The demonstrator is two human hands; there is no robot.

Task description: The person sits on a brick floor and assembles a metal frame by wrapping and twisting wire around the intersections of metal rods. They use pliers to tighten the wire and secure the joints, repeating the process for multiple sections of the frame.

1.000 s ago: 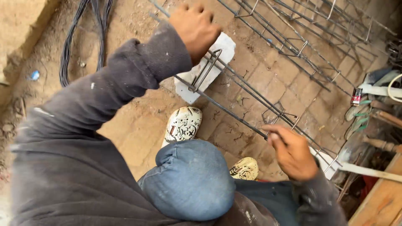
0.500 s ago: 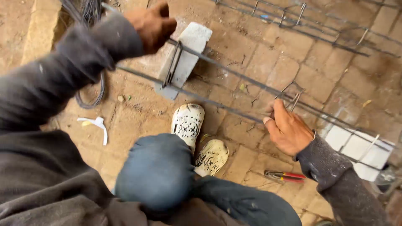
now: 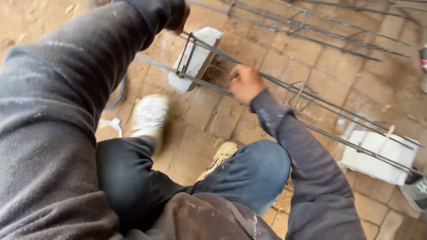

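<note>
A cage of long steel rebars with wire stirrups lies across two white blocks, one at the upper middle and one at the right. My right hand is closed around the nearer rebar just right of the upper block. My left hand is mostly hidden by my grey sleeve at the top, at the cage's end by a stirrup; its grip cannot be made out. My knees and both pale shoes are below.
The ground is brick paving. More rebar cages lie along the top. A white scrap lies on the ground at the left. Another person's shoe shows at the right edge.
My right hand has slid left along the rebar toward the upper block. My view has swung, and my left foot has shifted. The red-handled pliers are out of view.
</note>
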